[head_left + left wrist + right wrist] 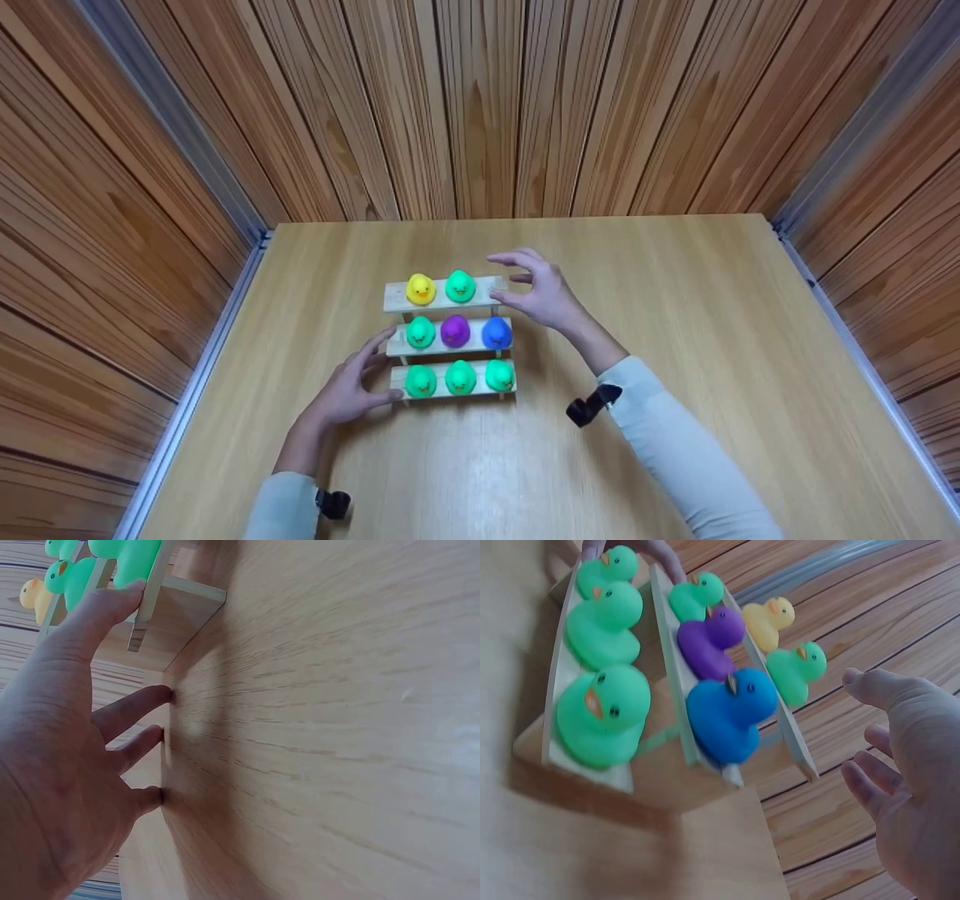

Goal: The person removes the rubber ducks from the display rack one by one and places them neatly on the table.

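A three-tier wooden stand [396, 298] holds small rubber ducks. Its top tier carries a yellow duck [421, 289] and a green duck [460, 286], with bare wood at the right end. On the middle tier sit a green duck [421, 332], a purple duck [455, 331] and a blue duck [735, 716]. Three green ducks [604, 716] line the bottom tier. My left hand [351, 390] is at the stand's left side, fingers spread, thumb touching the bottom tier's end. Beside the top tier's right end, my right hand [544, 292] is held with fingers apart, holding nothing.
The stand rests on a light wooden table [675, 315]. Wood-plank walls [480, 112] enclose the back and sides, with metal rails [187, 390] along the table's side edges. A black wrist device [592, 405] is strapped at the right cuff, another [334, 504] at the left.
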### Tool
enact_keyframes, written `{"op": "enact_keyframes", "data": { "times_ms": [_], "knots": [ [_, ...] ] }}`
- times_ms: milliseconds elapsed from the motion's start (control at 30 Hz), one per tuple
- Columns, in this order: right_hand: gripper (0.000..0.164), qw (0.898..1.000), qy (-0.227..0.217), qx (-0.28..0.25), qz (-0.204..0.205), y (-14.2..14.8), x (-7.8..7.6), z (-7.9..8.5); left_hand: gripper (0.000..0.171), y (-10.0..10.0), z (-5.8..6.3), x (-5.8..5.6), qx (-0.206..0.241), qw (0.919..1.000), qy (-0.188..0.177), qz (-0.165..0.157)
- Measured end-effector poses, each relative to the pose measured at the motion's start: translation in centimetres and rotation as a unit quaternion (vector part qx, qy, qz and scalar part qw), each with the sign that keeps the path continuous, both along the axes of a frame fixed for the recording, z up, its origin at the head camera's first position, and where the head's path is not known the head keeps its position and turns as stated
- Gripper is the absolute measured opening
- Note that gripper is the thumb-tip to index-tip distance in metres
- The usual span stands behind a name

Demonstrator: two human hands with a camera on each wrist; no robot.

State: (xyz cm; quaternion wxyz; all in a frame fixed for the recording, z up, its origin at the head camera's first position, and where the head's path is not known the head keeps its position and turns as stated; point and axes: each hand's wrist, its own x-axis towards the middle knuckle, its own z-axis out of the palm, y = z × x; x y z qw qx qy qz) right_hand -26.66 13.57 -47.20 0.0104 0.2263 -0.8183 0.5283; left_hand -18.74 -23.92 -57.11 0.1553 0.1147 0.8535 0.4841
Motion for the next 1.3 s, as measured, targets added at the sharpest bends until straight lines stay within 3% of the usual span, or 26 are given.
{"op": "enact_keyframes", "data": {
  "times_ms": [267,567,800,1300],
  "knots": [
    [0.052,1.000,-0.022,-0.008,0.021,-2.4,0.2,0.0,0.103,-0.1,-0.1,0.5,-0.003,0.9999,-0.010,0.010],
    [0.050,0.998,-0.037,-0.029,0.043,-4.2,0.2,-0.1,0.101,0.0,0.0,0.2,-0.009,0.9999,-0.003,0.007],
    [0.049,0.998,-0.036,-0.045,0.039,-5.3,-0.4,-0.4,0.102,-0.1,0.1,0.0,-0.004,0.9999,-0.008,0.009],
    [0.039,0.999,-0.046,-0.019,-0.001,-5.7,-0.6,-1.5,0.102,0.1,0.0,0.1,-0.007,0.9997,-0.016,0.016]
  ]
}}
